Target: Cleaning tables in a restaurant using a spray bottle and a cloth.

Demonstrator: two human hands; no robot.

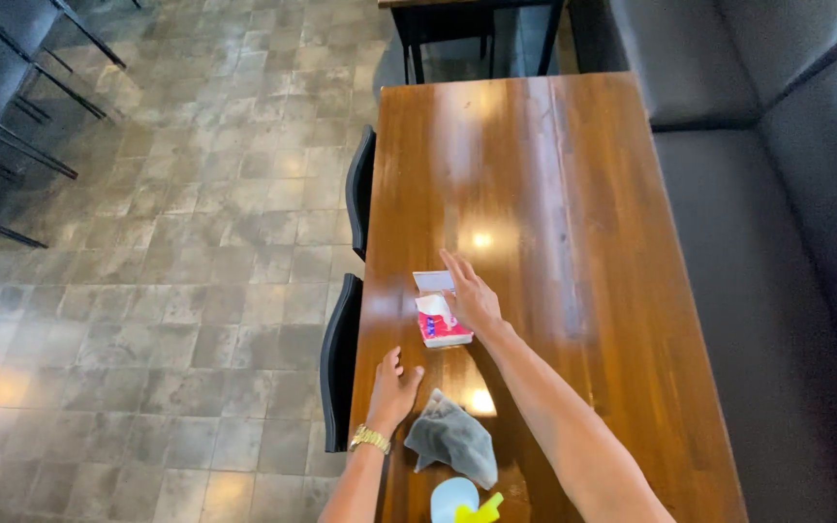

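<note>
Right hand (472, 298), fingers stretched out and nearly flat, is lying over the right edge of a small red-and-white tissue box (440, 312); whether the fingers are gripping it cannot be told. A white tissue is sticking up from the box's top. The box is sitting on the long brown wooden table (573, 194), near its left edge. Left hand (391, 391), wearing a gold watch (370, 439) at the wrist, is resting open and palm down on the tabletop, nearer than the box and holding nothing. Just to its right, a crumpled grey cloth (453, 438) is lying on the table. Nearer still, a spray bottle with a white body and yellow trigger (464, 502) is standing at the frame's lower edge. Two dark chairs (343, 358) are standing against the table's left side; a grey upholstered bench (777, 291) is running along its right.
</note>
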